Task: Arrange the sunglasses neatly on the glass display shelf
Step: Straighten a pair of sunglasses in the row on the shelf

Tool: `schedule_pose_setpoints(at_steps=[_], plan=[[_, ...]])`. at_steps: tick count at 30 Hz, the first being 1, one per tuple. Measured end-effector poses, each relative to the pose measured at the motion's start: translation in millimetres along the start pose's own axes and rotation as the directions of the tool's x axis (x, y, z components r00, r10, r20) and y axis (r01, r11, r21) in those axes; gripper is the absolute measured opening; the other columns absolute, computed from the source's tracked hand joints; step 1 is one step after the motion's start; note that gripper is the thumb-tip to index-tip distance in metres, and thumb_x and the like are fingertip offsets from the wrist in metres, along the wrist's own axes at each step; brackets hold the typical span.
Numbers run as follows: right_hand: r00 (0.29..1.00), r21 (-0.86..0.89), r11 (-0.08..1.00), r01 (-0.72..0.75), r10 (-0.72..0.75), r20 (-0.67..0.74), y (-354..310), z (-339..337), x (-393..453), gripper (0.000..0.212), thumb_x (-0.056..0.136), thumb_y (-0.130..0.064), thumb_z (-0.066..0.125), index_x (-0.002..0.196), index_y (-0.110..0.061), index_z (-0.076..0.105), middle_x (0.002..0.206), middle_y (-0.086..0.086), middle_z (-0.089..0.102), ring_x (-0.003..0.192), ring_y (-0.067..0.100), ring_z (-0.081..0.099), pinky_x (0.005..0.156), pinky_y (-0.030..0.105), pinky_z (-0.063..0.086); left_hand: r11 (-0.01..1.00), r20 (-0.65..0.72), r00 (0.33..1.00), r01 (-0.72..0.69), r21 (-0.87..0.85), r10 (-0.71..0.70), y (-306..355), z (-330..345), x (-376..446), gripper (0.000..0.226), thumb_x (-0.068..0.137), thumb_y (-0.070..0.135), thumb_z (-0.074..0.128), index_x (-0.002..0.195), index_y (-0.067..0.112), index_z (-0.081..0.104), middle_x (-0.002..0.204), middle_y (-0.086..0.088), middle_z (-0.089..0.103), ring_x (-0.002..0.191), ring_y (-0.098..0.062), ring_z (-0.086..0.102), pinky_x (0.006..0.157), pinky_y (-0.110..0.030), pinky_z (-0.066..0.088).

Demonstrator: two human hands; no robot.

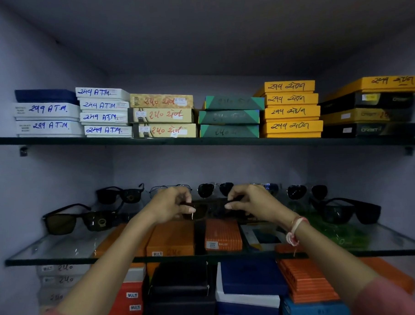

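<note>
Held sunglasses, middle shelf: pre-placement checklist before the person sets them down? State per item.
1. Two-hand hold: left hand and right hand each pinch an end of the held sunglasses. Ok.
2. Free gap in the front row: between the brown-lens pair and the black pair. Ok.
3. Clearance to the back-row aviators: hands overlap them in view. Cannot tell.
4. Frame resting on the glass shelf or above it: cannot tell.
5. Temples open like the neighbouring pairs: hidden by the hands. Cannot tell.
</note>
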State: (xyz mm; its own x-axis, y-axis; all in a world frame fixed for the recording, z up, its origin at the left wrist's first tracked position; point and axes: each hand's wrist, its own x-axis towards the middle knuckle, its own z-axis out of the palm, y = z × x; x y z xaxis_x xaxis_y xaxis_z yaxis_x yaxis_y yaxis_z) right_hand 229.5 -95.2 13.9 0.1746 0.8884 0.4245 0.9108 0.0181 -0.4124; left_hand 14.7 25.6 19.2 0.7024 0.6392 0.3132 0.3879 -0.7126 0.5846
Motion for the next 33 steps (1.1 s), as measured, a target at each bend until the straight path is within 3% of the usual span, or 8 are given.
schedule_pose_setpoints(at_steps=[2, 5, 9, 13, 16, 18, 24, 33], plan=[[0.999, 0.111, 0.993, -0.027, 0.029, -0.019, -10.8, -2.0, 2.8, 0.023, 0.082, -0.031, 0.076, 0.091, -0.010, 0.072, 0.091, 0.006, 0.076, 0.081, 0.021, 0.073, 0.067, 0.029, 0.063, 0.984, -0.129, 0.992, 0.019, 0.175, 0.004, 0.2, -7.6, -3.1, 0.015, 0.079, 0.019, 0.076, 0.083, 0.017, 0.061, 0.094, 0.001, 0.063, 0.092, -0.021, 0.061, 0.086, -0.040, 0.053], [0.997, 0.097, 0.994, -0.051, 0.057, -0.061, -27.4, 0.8, 6.3, 0.035, 0.082, -0.043, 0.072, 0.086, -0.008, 0.078, 0.073, 0.001, 0.076, 0.058, 0.001, 0.070, 0.056, 0.012, 0.055, 0.969, -0.250, 0.968, 0.038, 0.244, 0.025, 1.0, -16.8, -9.1, 0.016, 0.077, 0.021, 0.078, 0.082, 0.017, 0.064, 0.088, 0.002, 0.064, 0.087, -0.019, 0.063, 0.076, -0.033, 0.050], [0.973, 0.124, 0.987, -0.104, 0.127, -0.193, -44.7, 10.0, 14.9, 0.032, 0.088, -0.035, 0.069, 0.084, -0.005, 0.080, 0.070, 0.009, 0.077, 0.059, 0.013, 0.072, 0.047, 0.011, 0.048, 0.979, -0.305, 0.952, 0.070, 0.194, -0.007, -2.4, -23.6, -16.1, 0.019, 0.079, 0.026, 0.075, 0.089, 0.012, 0.068, 0.083, -0.002, 0.064, 0.077, -0.021, 0.062, 0.076, -0.036, 0.055], [0.938, 0.068, 0.989, -0.135, 0.149, -0.313, -58.5, 20.7, 22.9, 0.022, 0.084, -0.028, 0.075, 0.090, -0.008, 0.081, 0.077, 0.006, 0.078, 0.035, 0.000, 0.047, 0.040, 0.008, 0.040, 0.994, -0.284, 0.953, 0.109, -0.015, -0.109, -9.4, -30.6, -19.6, 0.035, 0.085, 0.039, 0.065, 0.101, 0.007, 0.063, 0.093, -0.013, 0.072, 0.082, -0.026, 0.072, 0.080, -0.044, 0.061], [0.921, 0.065, 0.987, -0.145, 0.159, -0.357, -70.4, 27.2, 24.9, 0.019, 0.080, -0.025, 0.079, 0.088, -0.008, 0.082, 0.087, 0.011, 0.080, 0.052, 0.009, 0.057, 0.066, 0.032, 0.061, 0.987, -0.235, 0.958, 0.162, -0.018, -0.162, -15.6, -37.7, -19.6, 0.026, 0.079, 0.022, 0.076, 0.095, 0.007, 0.062, 0.097, -0.016, 0.073, 0.079, -0.027, 0.075, 0.078, -0.043, 0.062], [0.912, 0.037, 0.986, -0.163, 0.165, -0.375, -78.1, 29.8, 24.8, 0.018, 0.078, -0.025, 0.080, 0.087, -0.009, 0.082, 0.086, 0.010, 0.080, 0.068, 0.019, 0.070, 0.076, 0.041, 0.062, 0.983, -0.179, 0.971, 0.172, 0.058, -0.159, -16.6, -39.2, -21.0, 0.020, 0.074, 0.019, 0.080, 0.085, 0.009, 0.069, 0.092, -0.012, 0.075, 0.072, -0.022, 0.076, 0.072, -0.035, 0.063], [0.928, -0.079, 0.964, -0.256, 0.221, -0.301, -95.4, 26.1, 26.4, 0.022, 0.068, -0.026, 0.088, 0.073, -0.017, 0.069, 0.085, 0.007, 0.075, 0.084, 0.025, 0.071, 0.078, 0.037, 0.059, 0.952, -0.248, 0.965, 0.153, 0.265, -0.086, -16.3, -49.3, -18.6, 0.026, 0.075, 0.025, 0.080, 0.085, 0.002, 0.078, 0.082, -0.014, 0.077, 0.071, -0.025, 0.074, 0.074, -0.038, 0.063], [0.914, -0.066, 0.954, -0.293, 0.259, -0.314, -101.0, 23.1, 40.4, 0.014, 0.076, -0.017, 0.081, 0.085, -0.006, 0.080, 0.091, 0.010, 0.078, 0.086, 0.025, 0.072, 0.077, 0.033, 0.061, 0.879, -0.350, 0.923, 0.294, 0.376, -0.159, -15.4, -71.0, -7.3, 0.032, 0.075, 0.042, 0.076, 0.087, 0.012, 0.078, 0.076, -0.003, 0.069, 0.081, -0.024, 0.067, 0.071, -0.034, 0.054]])
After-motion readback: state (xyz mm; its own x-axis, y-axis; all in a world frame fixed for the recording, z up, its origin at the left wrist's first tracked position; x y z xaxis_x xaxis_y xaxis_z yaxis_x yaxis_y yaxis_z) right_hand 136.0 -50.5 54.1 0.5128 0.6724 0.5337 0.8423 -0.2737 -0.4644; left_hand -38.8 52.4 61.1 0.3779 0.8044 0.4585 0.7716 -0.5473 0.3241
